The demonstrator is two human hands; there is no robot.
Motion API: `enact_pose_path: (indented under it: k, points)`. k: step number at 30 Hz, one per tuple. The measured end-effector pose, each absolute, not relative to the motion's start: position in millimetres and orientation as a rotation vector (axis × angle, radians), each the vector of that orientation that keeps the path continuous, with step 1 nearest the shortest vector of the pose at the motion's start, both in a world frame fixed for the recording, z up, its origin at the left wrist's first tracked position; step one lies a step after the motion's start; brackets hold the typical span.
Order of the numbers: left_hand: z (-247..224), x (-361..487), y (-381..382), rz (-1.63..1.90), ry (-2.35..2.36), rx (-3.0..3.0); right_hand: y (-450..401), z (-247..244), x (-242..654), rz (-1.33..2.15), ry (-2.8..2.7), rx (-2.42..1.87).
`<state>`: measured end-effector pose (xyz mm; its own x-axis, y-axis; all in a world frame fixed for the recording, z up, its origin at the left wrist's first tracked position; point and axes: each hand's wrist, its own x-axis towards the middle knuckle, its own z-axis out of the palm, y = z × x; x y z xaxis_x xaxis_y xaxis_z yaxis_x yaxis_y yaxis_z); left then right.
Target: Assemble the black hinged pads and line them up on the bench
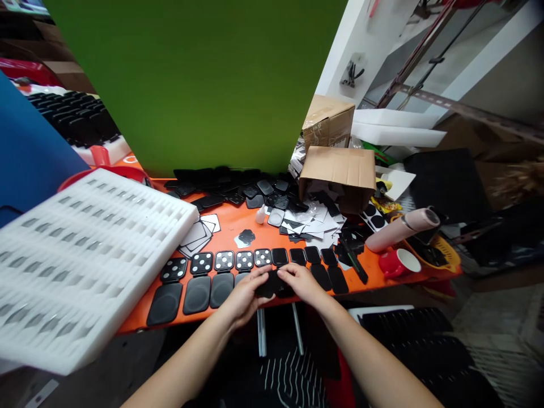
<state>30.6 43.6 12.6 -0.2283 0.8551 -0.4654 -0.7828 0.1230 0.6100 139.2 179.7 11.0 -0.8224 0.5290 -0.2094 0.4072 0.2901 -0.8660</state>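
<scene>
My left hand [243, 297] is closed round a small flat black piece [267, 288] at the front edge of the table. My right hand [301, 281] pinches at the right side of the same piece, with thumb and forefinger together. Whatever small part lies in that pinch is hard to make out. A row of black two-part folding cases lies opened flat around my hands. White dots mark the upper halves of those to the left, such as this case [196, 294]; the upper halves to the right are plain black, as on this case [322, 276]. My hands hide the middle cases.
A white foam tray [170, 207] with slots covers the left of the orange table [232, 221]. Black pieces [255, 201], a small white bottle [260, 215], paper scraps [314, 226] and a cardboard box [338, 164] stand behind. Rightward are a pink bottle [399, 229] and red mug [393, 263].
</scene>
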Motion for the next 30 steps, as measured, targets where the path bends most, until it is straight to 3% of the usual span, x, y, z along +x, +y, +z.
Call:
enact_pose_path:
  k: [5, 12, 30]
  points:
    - [4, 31, 41, 1.551, 1.05, 0.121, 182, 7, 140, 1.948, -2.211, -1.029]
    - [2, 32, 42, 1.574, 1.059, 0.106, 177, 11, 145, 2.176, -2.123, -0.943]
    - [13, 24, 34, 1.574, 0.915, -0.028, 167, 14, 150, 2.38, -1.761, -0.943]
